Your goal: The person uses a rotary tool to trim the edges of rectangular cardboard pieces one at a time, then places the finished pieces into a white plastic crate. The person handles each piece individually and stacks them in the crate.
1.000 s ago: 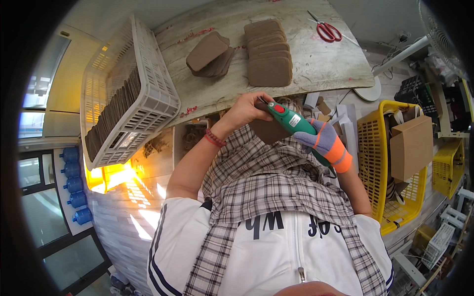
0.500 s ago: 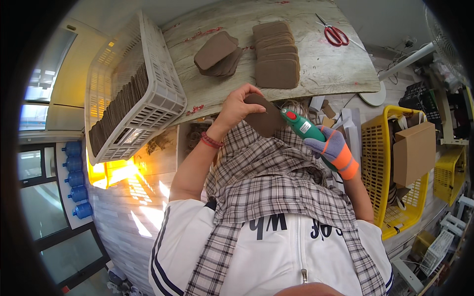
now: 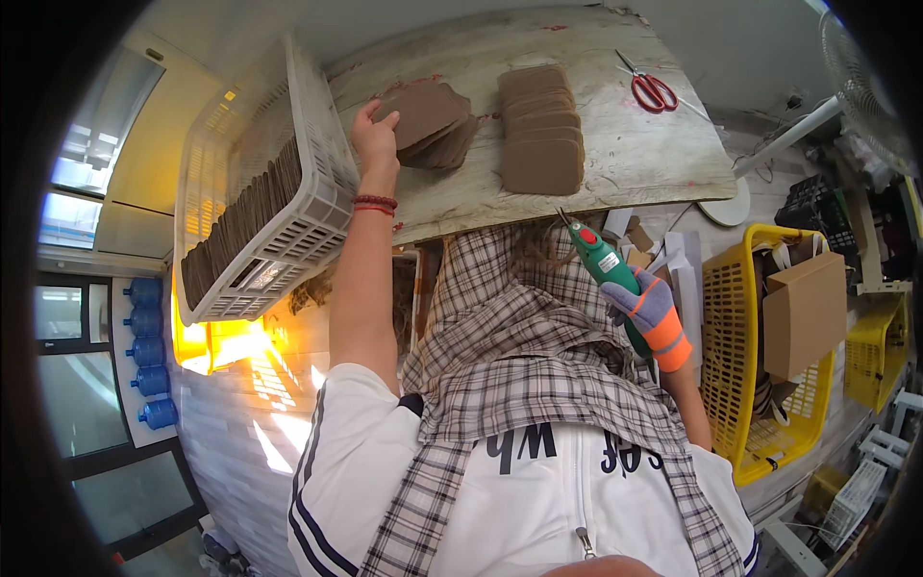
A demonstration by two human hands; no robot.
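My bare left hand (image 3: 375, 139), with red bead bracelets at the wrist, reaches out to a loose, fanned pile on the table. Its thumb and fingers are closed on the left edge of a brown flat panel (image 3: 420, 111) with rounded corners, which lies on top of similar pieces (image 3: 450, 149). In my right hand (image 3: 646, 313), gloved in grey and orange, is a green handheld power cutter (image 3: 601, 258) with a red button. Its thin, pointed metal tip is in the open over my lap, below the table edge, touching no panel.
A neat stack of brown panels (image 3: 541, 163) and red-handled scissors (image 3: 654, 93) lie on the worn table (image 3: 639, 163). A white crate (image 3: 322, 163) full of upright panels stands at left. At right are a yellow basket (image 3: 726, 365) holding a cardboard box (image 3: 805, 313), and a fan (image 3: 870, 87).
My left hand has moved from above my lap up to the left pile; the panel it held near the cutter is gone from there. The cutter stays in my right hand, nearly in place.
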